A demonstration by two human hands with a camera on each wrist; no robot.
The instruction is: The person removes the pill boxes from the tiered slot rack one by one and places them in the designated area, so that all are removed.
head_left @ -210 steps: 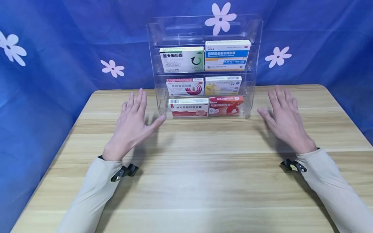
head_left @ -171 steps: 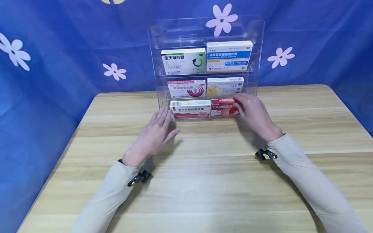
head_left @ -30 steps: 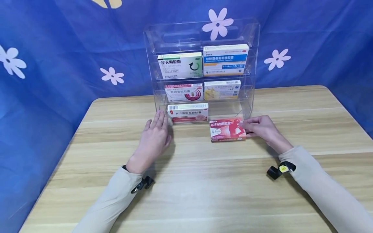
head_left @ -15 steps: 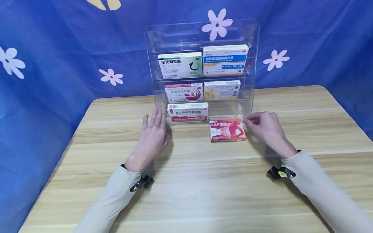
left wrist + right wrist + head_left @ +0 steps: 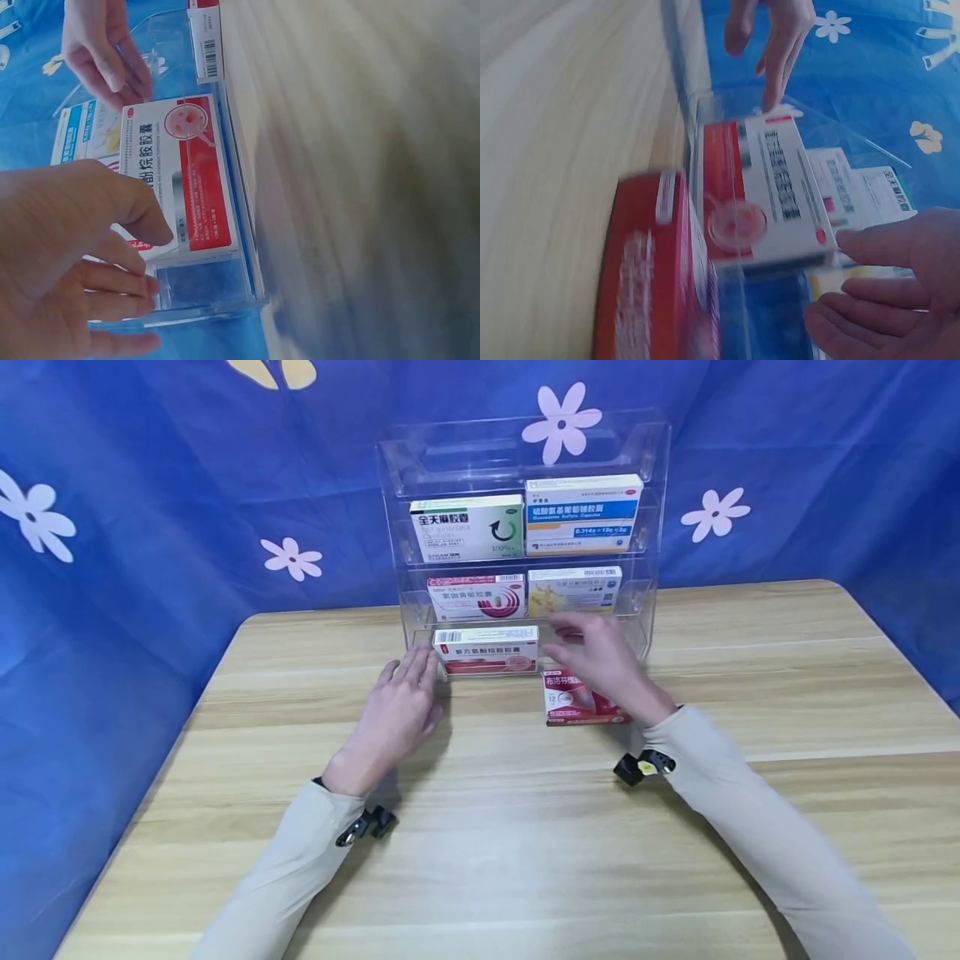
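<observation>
A clear acrylic rack (image 5: 392, 485) holds medicine boxes in tiers. In its lowest tier stands a white-and-red medicine box (image 5: 486, 652). My left hand (image 5: 393, 714), fingers straight, rests against the rack's lower left corner, beside that box. My right hand (image 5: 606, 664) hovers at the box's right end, thumb and fingers apart; the right wrist view shows the thumb (image 5: 877, 241) close to the box's corner and no clear grip. Beneath the right hand a red medicine box (image 5: 572, 708) lies flat on the table in front of the rack, partly covered by the hand.
The middle tier holds a white-and-pink box (image 5: 476, 600) and a white-and-yellow box (image 5: 573, 589). Higher up are a green-and-white box (image 5: 467, 531) and a blue-and-white box (image 5: 583, 517). A blue flowered curtain (image 5: 150, 510) hangs behind the wooden table (image 5: 480, 843).
The red box came out of the lowest tier onto the table, and my right hand let it go. That hand then moved left to the white-and-red box. My left hand stays at the rack's corner.
</observation>
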